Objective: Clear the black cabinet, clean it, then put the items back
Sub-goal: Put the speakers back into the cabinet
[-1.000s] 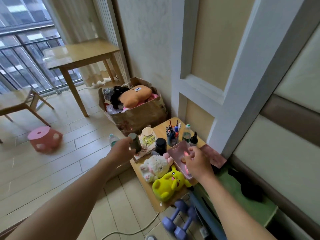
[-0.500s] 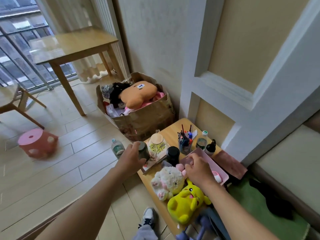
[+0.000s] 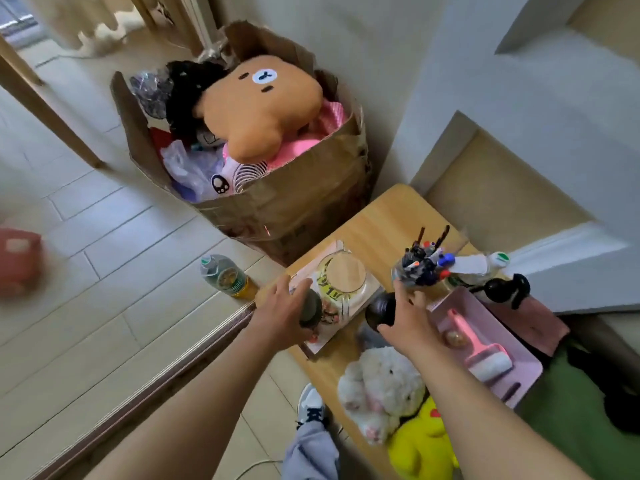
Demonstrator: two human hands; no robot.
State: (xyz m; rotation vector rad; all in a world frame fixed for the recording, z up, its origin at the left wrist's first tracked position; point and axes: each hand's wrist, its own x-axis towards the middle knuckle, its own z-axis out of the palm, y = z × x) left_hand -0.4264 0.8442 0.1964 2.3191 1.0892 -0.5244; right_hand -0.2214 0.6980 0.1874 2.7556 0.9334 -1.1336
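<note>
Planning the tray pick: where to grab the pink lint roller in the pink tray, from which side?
Take the lint roller by its pink handle, coming from above. It lies flat in the tray, the handle bare and slim, the white roll wide and probably sticky. A small round thing sits beside the handle, so close across its far end.

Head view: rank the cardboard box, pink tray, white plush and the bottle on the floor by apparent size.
1. cardboard box
2. pink tray
3. white plush, not far behind the tray and nearer the camera, so unsure
4. bottle
</note>
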